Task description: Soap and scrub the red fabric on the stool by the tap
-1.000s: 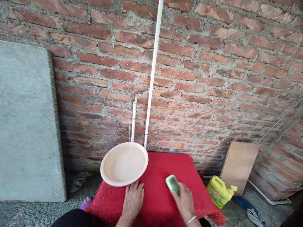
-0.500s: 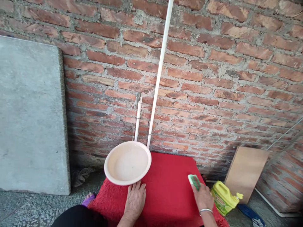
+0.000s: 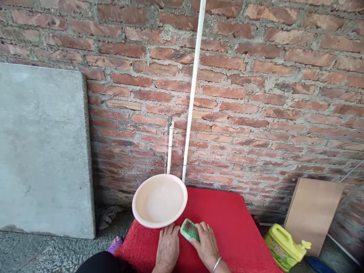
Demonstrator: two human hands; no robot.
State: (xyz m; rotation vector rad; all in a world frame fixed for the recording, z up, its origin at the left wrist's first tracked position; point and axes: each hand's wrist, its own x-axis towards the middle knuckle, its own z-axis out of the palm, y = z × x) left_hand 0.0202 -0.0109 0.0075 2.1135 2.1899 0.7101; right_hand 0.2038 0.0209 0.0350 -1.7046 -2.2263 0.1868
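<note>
My right hand (image 3: 207, 242) grips a green scrubbing brush (image 3: 190, 229) over the red cloth (image 3: 224, 212). A patch of darker bristles shows on the brush's visible face. Beside it, my left hand (image 3: 168, 244) lies flat on the cloth, fingers stretched toward the basin's front rim; whether they touch the rim is hard to tell. The pale pink basin (image 3: 159, 223) sits at the cloth's back left corner with water in it. Above its back edge, a thin stream runs from a small tap (image 3: 168, 123).
Behind stands a brick wall (image 3: 241, 94) with a tall white pipe (image 3: 194, 83). A grey slab (image 3: 42, 151) leans at left. On the right are a yellow jug (image 3: 284, 246) and a brown board (image 3: 314, 212). A purple sandal (image 3: 115, 245) shows on the floor.
My right hand has carried the brush leftward across the cloth, from near its right edge to beside my left hand. My left hand stays by the basin. The view has shifted slightly.
</note>
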